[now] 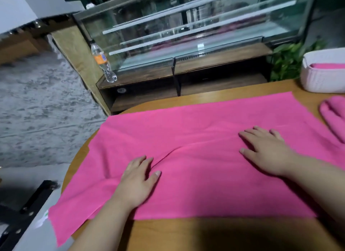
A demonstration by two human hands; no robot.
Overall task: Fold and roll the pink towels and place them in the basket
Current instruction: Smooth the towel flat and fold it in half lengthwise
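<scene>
A large pink towel [196,123] lies spread flat across the round wooden table [196,235], its left corner hanging over the edge. My left hand [139,179] rests palm down on it near the front left, fingers apart, beside a raised crease. My right hand [265,148] lies flat on the towel further right, fingers spread. Neither hand holds anything. A second pink towel [334,114], bunched up, lies at the table's right edge. The white woven basket [323,82] stands at the back right with pink cloth [328,66] inside.
A glass display case [186,32] on a dark wooden stand is behind the table. A plastic bottle [102,62] leans on its left end. Green leaves [285,60] show left of the basket. A black metal frame [28,209] is at lower left, over grey floor.
</scene>
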